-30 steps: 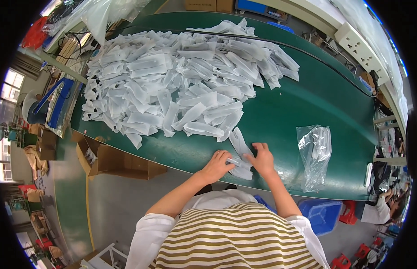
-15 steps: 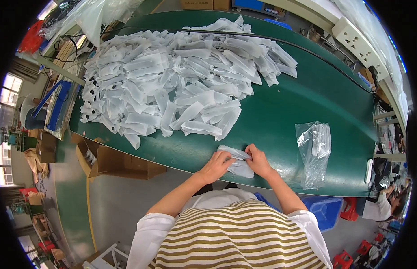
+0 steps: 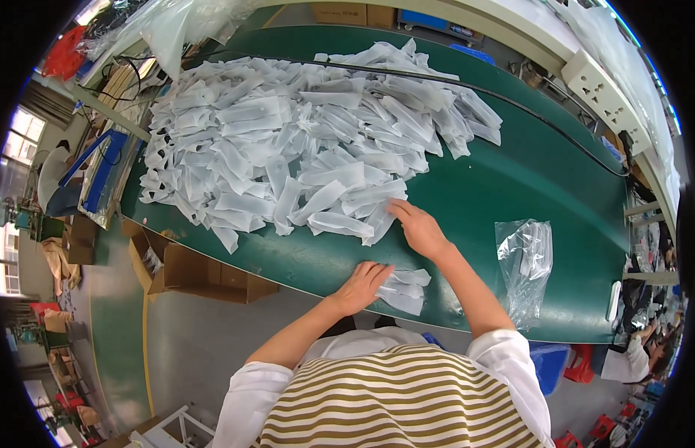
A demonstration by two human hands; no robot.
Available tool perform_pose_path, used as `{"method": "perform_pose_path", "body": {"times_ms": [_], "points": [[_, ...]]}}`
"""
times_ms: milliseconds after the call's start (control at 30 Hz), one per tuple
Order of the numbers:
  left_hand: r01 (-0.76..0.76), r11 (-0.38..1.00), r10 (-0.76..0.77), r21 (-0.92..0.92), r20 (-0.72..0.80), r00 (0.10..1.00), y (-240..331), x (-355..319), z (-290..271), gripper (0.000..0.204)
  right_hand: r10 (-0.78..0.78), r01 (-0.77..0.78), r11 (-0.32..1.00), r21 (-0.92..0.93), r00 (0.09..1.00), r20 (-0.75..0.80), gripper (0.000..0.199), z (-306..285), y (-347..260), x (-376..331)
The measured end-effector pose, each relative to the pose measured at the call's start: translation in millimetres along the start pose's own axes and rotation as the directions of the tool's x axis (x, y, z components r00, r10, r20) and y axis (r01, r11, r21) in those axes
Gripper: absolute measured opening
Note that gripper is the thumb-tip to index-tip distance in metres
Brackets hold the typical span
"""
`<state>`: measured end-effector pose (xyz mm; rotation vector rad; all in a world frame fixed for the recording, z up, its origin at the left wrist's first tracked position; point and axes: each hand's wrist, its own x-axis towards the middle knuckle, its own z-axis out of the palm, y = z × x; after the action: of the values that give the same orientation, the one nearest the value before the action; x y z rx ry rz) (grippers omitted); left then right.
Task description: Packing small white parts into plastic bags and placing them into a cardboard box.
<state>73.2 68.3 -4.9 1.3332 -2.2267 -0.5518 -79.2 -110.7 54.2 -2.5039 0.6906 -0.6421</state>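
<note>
A frosted, whitish plastic sleeve (image 3: pixel 405 291) lies creased near the table's front edge. My left hand (image 3: pixel 360 287) is closed over its left end; the thumb is mostly hidden. Farther up, my right hand (image 3: pixel 422 230) reaches to the near right edge of a large heap of similar sleeves (image 3: pixel 246 112). Its fingers are stretched out, with the fingertips touching an outermost sleeve (image 3: pixel 379 222). Nothing is lifted in that hand.
The green table (image 3: pixel 541 164) carries a clear plastic bag (image 3: pixel 523 269) with sleeves inside, on the right. A black cable (image 3: pixel 512 98) crosses above the heap. Below the left edge stands an open cardboard box (image 3: pixel 205 275); a blue bin (image 3: pixel 549 364) sits under the right side.
My right hand has left the front sleeve and moved up to the heap's edge. My left hand stays on the front sleeve, which now lies more spread out. The view has shifted slightly.
</note>
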Motion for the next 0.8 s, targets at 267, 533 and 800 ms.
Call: {"method": "perform_pose_path", "body": {"times_ms": [267,533,800], "points": [[0.066,0.997,-0.065,0.039,-0.031,0.997,13.3,-7.4,-0.7,0.074,0.148,-0.139,0.972,-0.190,0.988,0.035,0.037,32.3,36.3,-11.6],[0.032,0.996,-0.026,0.081,-0.069,0.997,16.6,-4.0,-18.0,0.073,0.173,-0.174,0.983,-0.056,0.985,-0.015,0.024,-0.4,-2.2,-61.7],[-0.004,0.991,0.005,0.130,-0.007,1.000,12.7,3.1,-20.5,0.070,0.138,-0.143,0.989,0.033,0.982,0.133,0.025,5.6,-28.9,-105.8]]}}
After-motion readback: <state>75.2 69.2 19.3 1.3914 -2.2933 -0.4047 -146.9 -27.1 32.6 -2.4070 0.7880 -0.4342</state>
